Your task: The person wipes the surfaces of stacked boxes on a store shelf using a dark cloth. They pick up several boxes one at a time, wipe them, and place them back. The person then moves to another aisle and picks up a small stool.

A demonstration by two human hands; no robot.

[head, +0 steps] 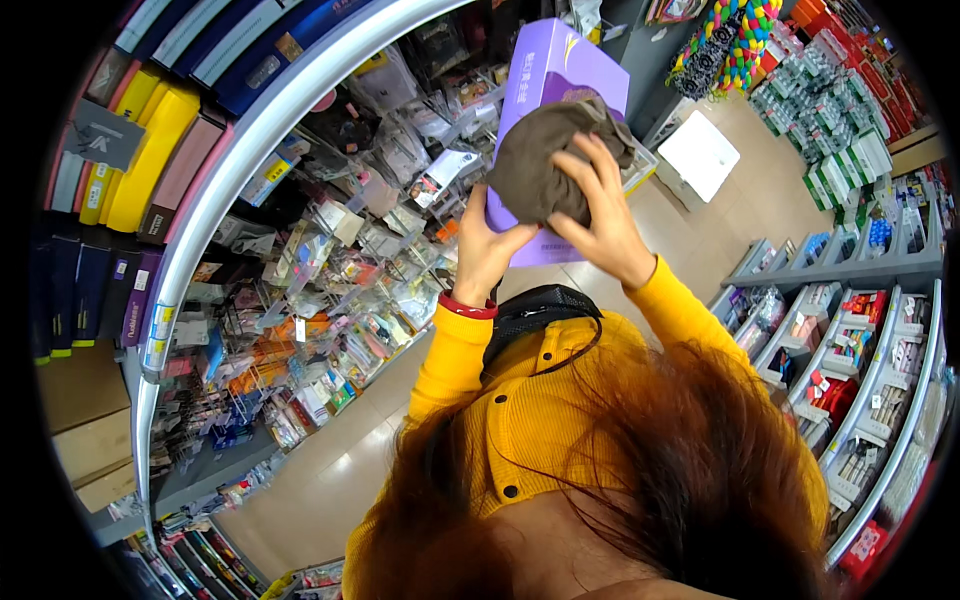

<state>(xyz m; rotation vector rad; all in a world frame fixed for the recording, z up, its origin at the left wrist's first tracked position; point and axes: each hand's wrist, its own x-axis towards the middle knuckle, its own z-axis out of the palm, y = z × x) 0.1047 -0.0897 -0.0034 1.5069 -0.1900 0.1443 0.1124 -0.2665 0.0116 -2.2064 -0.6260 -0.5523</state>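
Note:
A bunched grey-brown fabric item (529, 161), rounded and with gathered folds on its right side, is between my two hands in front of a purple printed box (532, 75). My left hand (484, 247) grips its lower left edge, with the thumb at the lower rim and the fingers partly hidden by the fabric. Over its right side, my right hand (600, 206) has its fingers bent onto the folds and its thumb at the lower edge. The fabric covers much of the box's middle. What supports the box is hidden.
Racks of small packaged goods (360, 247) line the left, behind a curved metal shelf rail (217, 165). Divided shelves (847, 360) stand on the right. A white container (694, 161) is on the tiled floor ahead. Braided colourful cords (746, 45) hang beyond it. A black mesh bag (536, 311) lies against my front.

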